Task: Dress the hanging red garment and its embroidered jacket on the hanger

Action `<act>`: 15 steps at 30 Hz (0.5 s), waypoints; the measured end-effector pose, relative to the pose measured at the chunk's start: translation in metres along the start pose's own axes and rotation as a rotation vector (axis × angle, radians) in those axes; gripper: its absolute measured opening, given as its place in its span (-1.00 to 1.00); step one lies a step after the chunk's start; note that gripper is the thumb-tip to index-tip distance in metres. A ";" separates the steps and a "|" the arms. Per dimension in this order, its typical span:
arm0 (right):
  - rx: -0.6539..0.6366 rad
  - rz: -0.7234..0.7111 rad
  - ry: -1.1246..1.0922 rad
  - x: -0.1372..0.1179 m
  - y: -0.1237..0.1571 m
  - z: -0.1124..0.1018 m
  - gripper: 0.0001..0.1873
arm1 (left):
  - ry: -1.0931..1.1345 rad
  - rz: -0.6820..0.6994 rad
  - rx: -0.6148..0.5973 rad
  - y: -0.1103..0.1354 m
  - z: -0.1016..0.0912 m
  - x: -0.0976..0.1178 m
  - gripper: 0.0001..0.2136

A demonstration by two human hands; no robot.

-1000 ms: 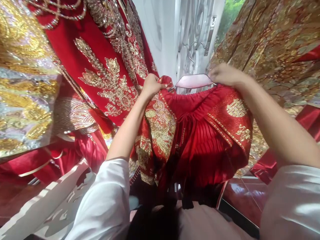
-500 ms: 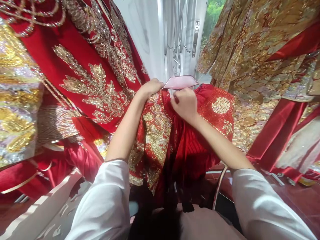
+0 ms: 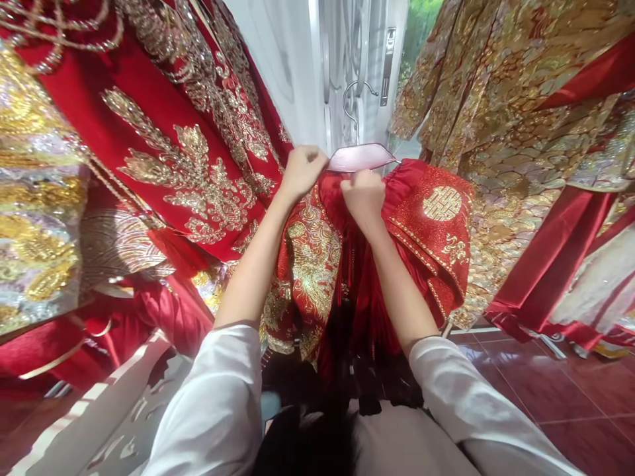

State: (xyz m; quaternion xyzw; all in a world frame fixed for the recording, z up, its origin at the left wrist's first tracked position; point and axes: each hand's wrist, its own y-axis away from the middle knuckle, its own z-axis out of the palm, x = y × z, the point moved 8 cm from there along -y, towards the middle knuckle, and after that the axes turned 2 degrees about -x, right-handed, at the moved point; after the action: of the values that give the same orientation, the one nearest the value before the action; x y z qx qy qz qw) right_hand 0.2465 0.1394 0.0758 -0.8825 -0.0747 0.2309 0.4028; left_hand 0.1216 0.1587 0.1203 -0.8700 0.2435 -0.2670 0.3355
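Observation:
A red embroidered garment [image 3: 317,264], gathered along its top edge like a skirt, hangs in front of me with gold patterned panels and a round gold emblem. Above its top edge is a clothes hanger [image 3: 361,157] with a pale pink middle and a metal hook. My left hand [image 3: 303,173] is closed at the hanger's left end, by the garment's top edge; its fingertips are partly hidden. Just below the hanger's middle, my right hand [image 3: 364,195] is curled into a fist on the gathered red cloth.
Red gowns with gold beading [image 3: 198,178] hang close on the left, and a gold patterned garment [image 3: 510,165] hangs on the right. Behind the hanger stands a white door [image 3: 282,59] with a metal lock plate [image 3: 388,66]. Dark red tiles [image 3: 555,390] cover the floor.
The garment's right side has swung outward and spread, showing more of its lower edge. My right forearm has drawn inward, and the hanger has shifted slightly right and up.

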 end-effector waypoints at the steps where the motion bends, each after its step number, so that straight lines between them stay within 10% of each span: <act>1: 0.004 0.064 -0.030 0.008 0.000 -0.002 -0.72 | -0.067 0.054 0.016 0.003 -0.002 0.008 -0.82; 7: -0.101 0.150 -0.150 0.021 -0.004 -0.009 -0.75 | -0.427 0.395 -0.110 0.011 0.006 0.062 -0.29; 15: -0.090 0.084 -0.066 0.015 0.006 -0.016 -0.77 | -0.514 0.456 -0.151 -0.002 0.021 0.078 -0.38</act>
State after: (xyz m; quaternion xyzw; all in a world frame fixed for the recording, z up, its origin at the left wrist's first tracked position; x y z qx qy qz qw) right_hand 0.2663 0.1293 0.0751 -0.8940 -0.0611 0.2731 0.3499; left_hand 0.1930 0.1230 0.1317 -0.8543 0.3583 0.0614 0.3715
